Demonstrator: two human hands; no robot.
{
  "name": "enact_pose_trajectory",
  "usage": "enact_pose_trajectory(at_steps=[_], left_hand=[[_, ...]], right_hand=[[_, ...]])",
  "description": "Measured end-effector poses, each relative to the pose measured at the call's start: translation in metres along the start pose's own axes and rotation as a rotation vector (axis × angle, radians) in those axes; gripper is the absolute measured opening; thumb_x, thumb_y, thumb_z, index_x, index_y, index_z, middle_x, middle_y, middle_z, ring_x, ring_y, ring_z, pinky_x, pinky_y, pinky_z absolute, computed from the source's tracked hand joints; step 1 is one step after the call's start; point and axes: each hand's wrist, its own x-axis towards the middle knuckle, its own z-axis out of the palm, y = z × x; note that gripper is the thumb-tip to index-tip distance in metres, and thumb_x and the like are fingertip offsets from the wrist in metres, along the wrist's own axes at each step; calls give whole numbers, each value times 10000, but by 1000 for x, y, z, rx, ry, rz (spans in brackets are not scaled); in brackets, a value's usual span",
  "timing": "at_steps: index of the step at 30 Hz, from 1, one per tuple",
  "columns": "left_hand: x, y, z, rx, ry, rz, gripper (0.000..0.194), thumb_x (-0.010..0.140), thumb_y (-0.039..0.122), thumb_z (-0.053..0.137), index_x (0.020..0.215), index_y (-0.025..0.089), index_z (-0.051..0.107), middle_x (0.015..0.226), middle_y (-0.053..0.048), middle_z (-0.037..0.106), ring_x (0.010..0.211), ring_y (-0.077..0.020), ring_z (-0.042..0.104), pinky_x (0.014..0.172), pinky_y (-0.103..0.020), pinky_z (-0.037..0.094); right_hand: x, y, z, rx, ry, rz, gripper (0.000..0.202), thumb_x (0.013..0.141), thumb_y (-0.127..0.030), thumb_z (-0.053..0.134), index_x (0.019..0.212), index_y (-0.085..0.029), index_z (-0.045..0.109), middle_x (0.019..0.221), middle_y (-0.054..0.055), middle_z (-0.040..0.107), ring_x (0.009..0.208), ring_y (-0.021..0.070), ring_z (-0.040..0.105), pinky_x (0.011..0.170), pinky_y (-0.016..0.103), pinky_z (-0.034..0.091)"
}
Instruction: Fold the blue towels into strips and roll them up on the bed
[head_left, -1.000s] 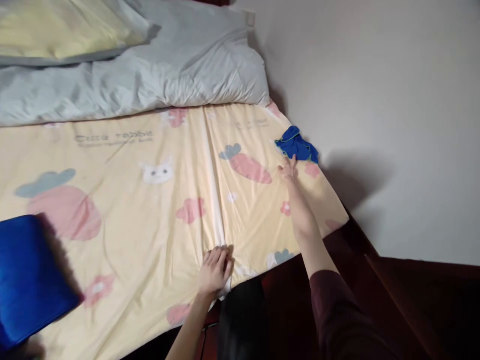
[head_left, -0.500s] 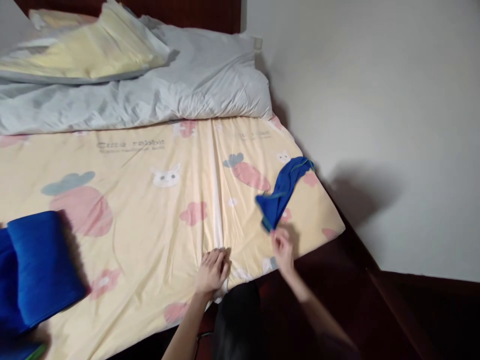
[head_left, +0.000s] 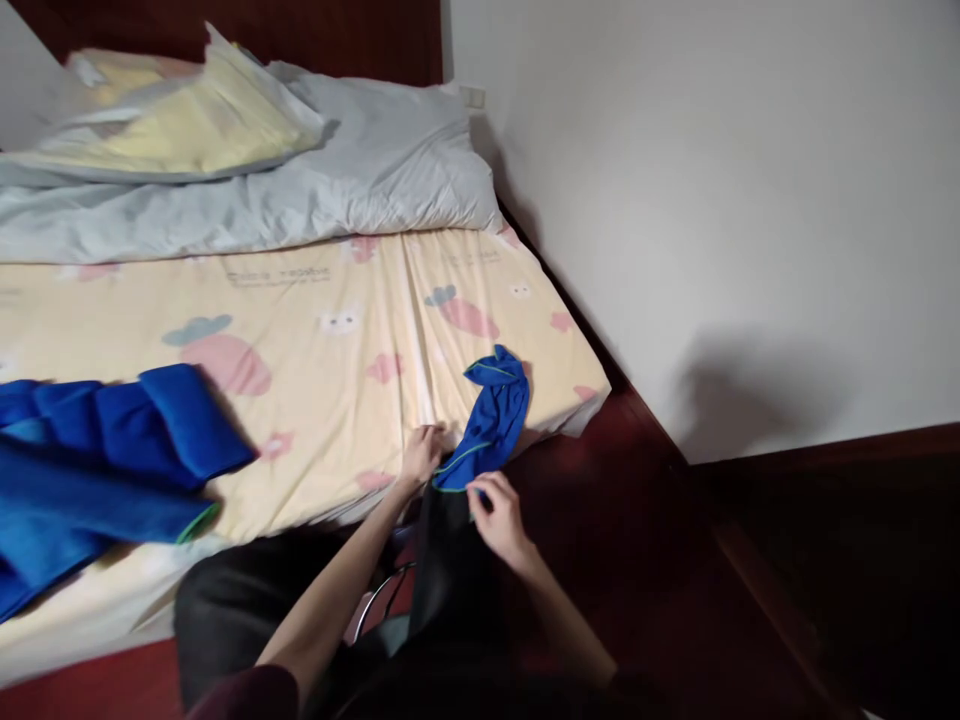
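Note:
A limp blue cloth with green edging (head_left: 496, 405) lies across the near edge of the bed, its near hem hanging over my dark trouser leg. At the right end of that hem, my right hand (head_left: 499, 515) pinches the fabric between thumb and fingertips. My left hand (head_left: 421, 455) rests on the bed's edge just left of the cloth, fingers bent loosely and lying on the sheet. Whether its thumb touches the cloth is hidden. Further left, a larger blue garment (head_left: 135, 440) with a green-edged opening lies in folds on the bed.
The yellow printed sheet (head_left: 315, 380) covers the bed. A grey-white quilt (head_left: 390, 150) and a yellow pillow (head_left: 217, 120) lie at its head. A pale wall (head_left: 712, 200) stands to the right, with dark red floor (head_left: 592, 510) below.
My right hand has drawn the blue cloth left and toward me, so its hem now lies beside my left hand. The view has shifted, showing more of the garment on the left.

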Motion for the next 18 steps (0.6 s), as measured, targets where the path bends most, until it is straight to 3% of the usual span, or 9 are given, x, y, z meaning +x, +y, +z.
enact_pose_trajectory(at_steps=[4,7,10,13,15,18], left_hand=[[-83,42,-25,-260,-110,247,502,938,122,426,1417,196,558,1395,-126,611,1333,-250,553,1171,-479,455],[-125,65,-38,-282,-129,306,451,1011,193,480,1452,234,565,1457,-123,576,1377,-257,524,1194,-492,445],[-138,76,-41,-244,-105,284,449,997,234,569,1445,252,597,1494,-132,545,1398,-290,502,1197,-530,445],[-141,72,-33,-223,-172,247,427,923,177,636,1343,234,686,1476,-143,554,1375,-311,525,1194,-543,454],[-147,65,-24,-222,-202,167,363,877,129,645,1216,204,752,1441,-152,576,1353,-313,555,1195,-533,459],[-161,52,-15,-267,-134,-42,267,870,113,621,1069,174,789,1311,-152,654,1253,-286,640,1147,-487,505]], right_hand=[[3,-9,-33,65,92,-13,153,1016,-264,594,973,-228,736,949,67,694,914,203,689,863,337,576],[-16,-21,-35,91,98,-14,141,1010,-265,610,957,-220,732,947,64,690,916,205,685,864,341,570],[-48,-37,-22,114,81,14,136,1014,-270,610,962,-219,726,952,62,686,912,204,678,855,337,562],[-83,-46,-3,131,94,86,129,1013,-290,618,971,-221,719,954,57,682,895,201,668,840,328,552],[-101,-48,6,141,101,139,131,1009,-306,623,972,-220,715,952,54,681,887,200,664,832,322,545],[-115,-45,10,134,78,189,144,1001,-321,623,957,-220,716,932,48,681,873,198,660,821,315,533]])
